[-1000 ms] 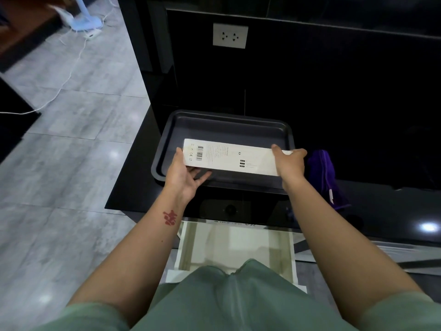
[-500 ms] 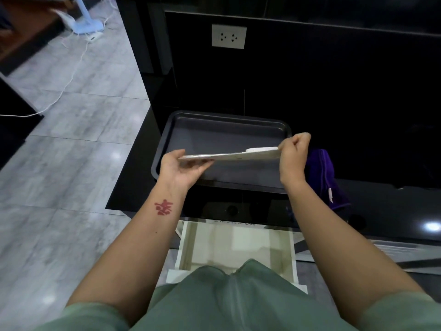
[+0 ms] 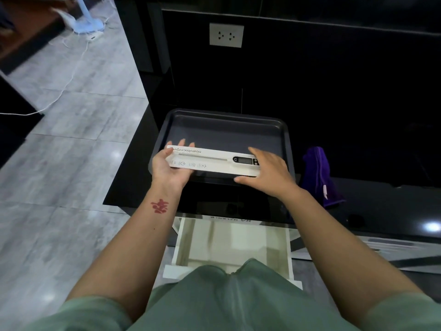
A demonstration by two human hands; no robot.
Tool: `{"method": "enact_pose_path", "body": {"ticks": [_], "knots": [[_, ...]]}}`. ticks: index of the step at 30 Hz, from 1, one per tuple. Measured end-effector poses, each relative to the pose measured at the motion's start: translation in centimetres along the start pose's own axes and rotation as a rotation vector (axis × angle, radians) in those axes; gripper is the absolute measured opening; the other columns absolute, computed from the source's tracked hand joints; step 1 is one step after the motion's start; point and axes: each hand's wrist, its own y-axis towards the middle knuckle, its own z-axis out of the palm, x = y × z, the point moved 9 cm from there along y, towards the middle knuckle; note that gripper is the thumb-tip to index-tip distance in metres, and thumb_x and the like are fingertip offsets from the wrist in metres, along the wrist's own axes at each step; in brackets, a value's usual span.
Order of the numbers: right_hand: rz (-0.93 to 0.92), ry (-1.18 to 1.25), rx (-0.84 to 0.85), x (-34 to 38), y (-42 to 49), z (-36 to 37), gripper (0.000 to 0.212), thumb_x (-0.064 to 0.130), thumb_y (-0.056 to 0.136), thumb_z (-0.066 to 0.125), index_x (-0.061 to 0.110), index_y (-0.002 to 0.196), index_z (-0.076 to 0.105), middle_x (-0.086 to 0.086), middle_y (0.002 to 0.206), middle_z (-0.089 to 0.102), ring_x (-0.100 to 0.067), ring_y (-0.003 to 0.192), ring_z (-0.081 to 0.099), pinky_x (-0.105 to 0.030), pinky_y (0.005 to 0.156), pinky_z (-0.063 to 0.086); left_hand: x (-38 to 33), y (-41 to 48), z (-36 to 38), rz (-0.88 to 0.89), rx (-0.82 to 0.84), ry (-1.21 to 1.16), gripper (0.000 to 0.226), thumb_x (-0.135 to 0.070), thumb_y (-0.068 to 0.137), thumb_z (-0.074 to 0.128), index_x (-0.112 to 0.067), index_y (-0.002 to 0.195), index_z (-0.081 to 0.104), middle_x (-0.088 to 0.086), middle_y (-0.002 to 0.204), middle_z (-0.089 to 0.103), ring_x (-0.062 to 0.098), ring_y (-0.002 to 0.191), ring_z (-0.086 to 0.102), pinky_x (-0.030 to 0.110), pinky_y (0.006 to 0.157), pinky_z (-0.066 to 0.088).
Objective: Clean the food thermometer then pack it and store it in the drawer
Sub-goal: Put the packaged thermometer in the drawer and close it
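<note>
Left hand [image 3: 172, 166]: palm up under the left end of the thermometer box [image 3: 214, 160], thumb on its top face, fingertips showing past its far edge; grasping the box
Right hand [image 3: 267, 172]: palm down at the right end of the box, fingers spread over that end, thumb along its near edge; whether it grips or only rests on the box cannot be told
Drawer [image 3: 231, 247]: nearer than the box, below the counter edge, pulled open, pale interior
Thermometer box: white, long, printed face up with a thermometer picture, held level just above the near rim of the tray
Tray [image 3: 224, 130]: dark, shallow, rectangular, beneath and beyond the box, on the black counter [image 3: 128, 187]
Purple cloth [image 3: 319, 175]: right of the box, on the counter beside the tray
Wall socket [image 3: 226, 35]: white, far beyond the box, on the black wall
</note>
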Motion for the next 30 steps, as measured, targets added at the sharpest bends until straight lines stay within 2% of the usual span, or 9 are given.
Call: {"method": "enact_pose_path", "body": {"ticks": [8, 12, 14, 16, 18, 21, 23, 25, 30], "knots": [[-0.139, -0.144, 0.088, 0.9, -1.1, -0.1, 0.084, 0.053, 0.075, 0.068, 0.022, 0.147, 0.036, -0.003, 0.140, 0.046, -0.026, 0.132, 0.039, -0.038, 0.114, 0.025, -0.3, -1.1, -1.3, 0.076, 0.045, 0.083, 0.047, 0.003, 0.088, 0.054, -0.016, 0.131, 0.052, 0.016, 0.128, 0.062, 0.044, 0.105, 0.066, 0.063, 0.092, 0.047], [-0.164, -0.101, 0.093, 1.3, -2.5, -0.2, 0.070, 0.038, 0.070, 0.070, 0.022, 0.134, 0.046, 0.000, 0.123, 0.051, -0.022, 0.115, 0.047, -0.031, 0.097, 0.037, -0.5, -2.3, -2.9, 0.211, -0.080, 0.174, 0.047, 0.002, 0.089, 0.059, -0.011, 0.132, 0.047, 0.020, 0.124, 0.063, 0.037, 0.099, 0.070, 0.057, 0.085, 0.055], [-0.149, -0.069, 0.108, 0.9, -3.3, 0.2, 0.067, 0.034, 0.069, 0.070, 0.021, 0.131, 0.047, -0.001, 0.120, 0.050, -0.021, 0.113, 0.046, -0.031, 0.093, 0.040, -0.9, -3.5, -3.9, 0.352, -0.187, 0.382, 0.046, -0.003, 0.091, 0.061, -0.011, 0.132, 0.043, 0.016, 0.124, 0.062, 0.027, 0.097, 0.070, 0.046, 0.082, 0.059], [-0.146, -0.059, 0.119, 0.7, -4.3, 0.5, 0.064, 0.030, 0.069, 0.070, 0.019, 0.129, 0.047, -0.001, 0.120, 0.049, -0.022, 0.113, 0.045, -0.030, 0.091, 0.040, -1.7, -5.2, -4.5, 0.537, -0.257, 0.689, 0.045, -0.008, 0.091, 0.064, -0.018, 0.129, 0.041, 0.004, 0.118, 0.058, 0.019, 0.097, 0.067, 0.036, 0.079, 0.059], [-0.152, -0.059, 0.127, 0.5, -5.4, 0.7, 0.062, 0.027, 0.070, 0.070, 0.018, 0.127, 0.047, -0.002, 0.119, 0.048, -0.022, 0.113, 0.044, -0.028, 0.089, 0.038, -2.2, -7.1, -4.3, 0.750, -0.282, 1.114, 0.047, -0.012, 0.091, 0.064, -0.017, 0.133, 0.043, 0.002, 0.119, 0.052, 0.020, 0.108, 0.060, 0.034, 0.092, 0.053], [-0.136, -0.066, 0.138, -0.2, -7.4, 1.0, 0.062, 0.024, 0.070, 0.070, 0.017, 0.127, 0.046, -0.003, 0.120, 0.047, -0.022, 0.115, 0.042, -0.027, 0.089, 0.036, -0.5, -8.9, -3.9, 1.006, -0.198, 1.724, 0.036, -0.014, 0.094, 0.058, -0.012, 0.130, 0.058, 0.013, 0.142, 0.045, 0.029, 0.134, 0.039, 0.038, 0.112, 0.032], [-0.116, -0.066, 0.141, -0.4, -8.7, 1.1, 0.064, 0.023, 0.070, 0.070, 0.016, 0.129, 0.045, -0.003, 0.121, 0.046, -0.022, 0.116, 0.041, -0.026, 0.090, 0.036, 1.9, -9.5, -4.2, 1.056, -0.065, 1.993, 0.034, -0.017, 0.097, 0.053, -0.013, 0.130, 0.060, 0.012, 0.150, 0.041, 0.031, 0.145, 0.024, 0.045, 0.118, 0.017], [-0.099, -0.060, 0.141, -0.4, -9.9, 1.5, 0.066, 0.025, 0.072, 0.071, 0.016, 0.131, 0.044, -0.002, 0.122, 0.045, -0.021, 0.118, 0.039, -0.027, 0.092, 0.036, 4.0, -10.0, -5.2, 1.036, 0.046, 2.153, 0.040, -0.023, 0.099, 0.049, -0.016, 0.139, 0.052, 0.007, 0.154, 0.037, 0.028, 0.149, 0.016, 0.048, 0.121, 0.006], [-0.052, -0.044, 0.179, 0.1, -14.2, 4.2, 0.068, 0.026, 0.070, 0.072, 0.017, 0.131, 0.044, -0.002, 0.121, 0.045, -0.022, 0.118, 0.041, -0.033, 0.097, 0.040, 7.2, -12.7, -9.2, 0.976, 0.162, 2.381, 0.050, -0.038, 0.101, 0.040, -0.019, 0.148, 0.038, 0.005, 0.159, 0.029, 0.024, 0.150, 0.010, 0.046, 0.121, 0.000]]}}
